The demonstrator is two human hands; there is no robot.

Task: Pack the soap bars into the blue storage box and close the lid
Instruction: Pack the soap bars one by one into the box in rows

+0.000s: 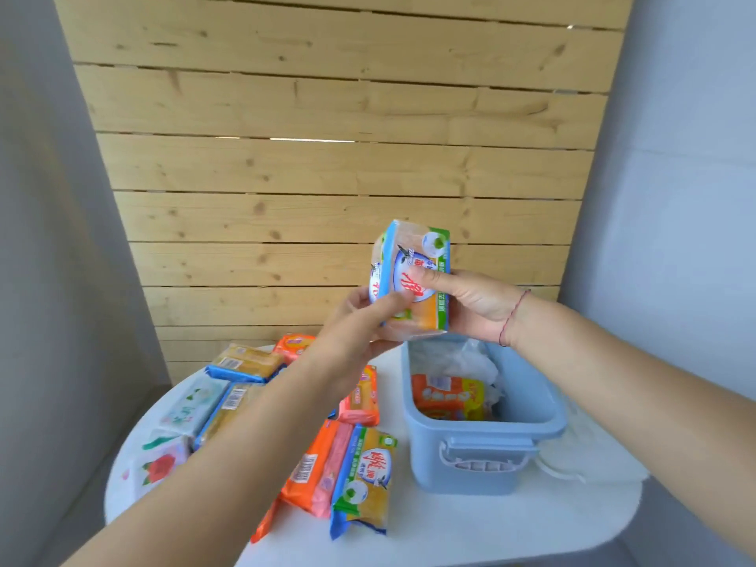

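A wall of pale wooden planks (327, 165) stands behind a round white table (491, 529). On the right of the table sits the blue storage box (482, 456), its top open, with an orange and yellow soap bar (446, 396) and some crumpled white plastic (462, 362) inside. Above the box's far rim both hands hold one wrapped soap pack (413, 272) upright. The left hand (360, 321) grips its lower left edge, thumb across the front and fingers curled behind. The right hand (474, 304) grips the right side, thumb pressed on the label. More soap bars lie loose on the table left of the box, among them an orange bar (317, 468) and a yellow bar (366, 476) nearest.
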